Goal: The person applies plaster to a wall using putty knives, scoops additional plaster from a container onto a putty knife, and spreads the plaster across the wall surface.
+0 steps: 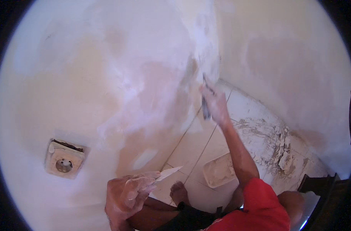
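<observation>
My right hand [216,103] reaches up to the patched wall [152,90] beside the corner. Its fingers are wrapped round a dark, flat-bladed putty knife [206,109], somewhat smeared by motion. Whether the blade touches the wall, I cannot tell. Lower down, my left hand [129,194], dusty with white plaster, is closed on a small putty knife [169,173]. Its pale, pointed blade sticks out to the right, and its handle is hidden by my fingers. Damp brown patches and white smears mark the wall around the corner.
A rectangular tray [216,172] coated with plaster stands on the tiled floor under my right forearm. Plaster rubble [285,158] lies to its right. A loose-looking wall socket [64,161] is at the left, and dark furniture [325,192] at the lower right. My bare foot [179,192] rests near the wall.
</observation>
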Demonstrator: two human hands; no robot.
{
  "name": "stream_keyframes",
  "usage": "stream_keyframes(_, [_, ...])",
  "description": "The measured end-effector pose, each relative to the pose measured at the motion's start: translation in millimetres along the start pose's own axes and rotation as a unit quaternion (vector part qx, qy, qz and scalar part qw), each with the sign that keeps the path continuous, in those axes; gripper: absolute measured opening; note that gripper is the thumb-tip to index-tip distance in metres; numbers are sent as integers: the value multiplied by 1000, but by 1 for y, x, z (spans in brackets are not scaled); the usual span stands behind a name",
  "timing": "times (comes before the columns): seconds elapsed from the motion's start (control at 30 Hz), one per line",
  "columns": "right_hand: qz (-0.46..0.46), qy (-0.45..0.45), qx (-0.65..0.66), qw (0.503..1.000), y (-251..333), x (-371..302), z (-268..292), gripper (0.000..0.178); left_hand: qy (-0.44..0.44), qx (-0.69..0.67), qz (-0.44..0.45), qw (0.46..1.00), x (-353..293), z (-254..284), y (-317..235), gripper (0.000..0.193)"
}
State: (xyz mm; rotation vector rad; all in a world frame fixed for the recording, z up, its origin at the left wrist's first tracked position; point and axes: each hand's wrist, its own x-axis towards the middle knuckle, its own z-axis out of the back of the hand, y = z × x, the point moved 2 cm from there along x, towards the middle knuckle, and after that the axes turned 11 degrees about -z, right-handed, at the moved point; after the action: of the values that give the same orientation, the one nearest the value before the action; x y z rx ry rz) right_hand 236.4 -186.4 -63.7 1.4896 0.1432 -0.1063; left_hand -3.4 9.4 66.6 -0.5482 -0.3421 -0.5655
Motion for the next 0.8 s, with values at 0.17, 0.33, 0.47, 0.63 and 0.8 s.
stream_keyframes(0.17, [138,32,31,989,29,14,-18,38,30,-1,5,1000,-4,2,4,18])
stream_keyframes(0.33, [263,64,-146,952,15,-49,-28,51,41,41,-5,998,1,3,2,18])
stream_keyframes(0.47, [303,-40,-190,933,2,-26,-8,53,45,21,4,999,5,-1,2,26])
stream_keyframes(0.63, [335,-57,-173,924,-2,31,-29,59,42,130,52,989,0,-1,-9,19])
stream_keyframes(0.8, [330,-81,-206,918,-41,5,-49,59,49,121,79,988,-8,0,-4,22])
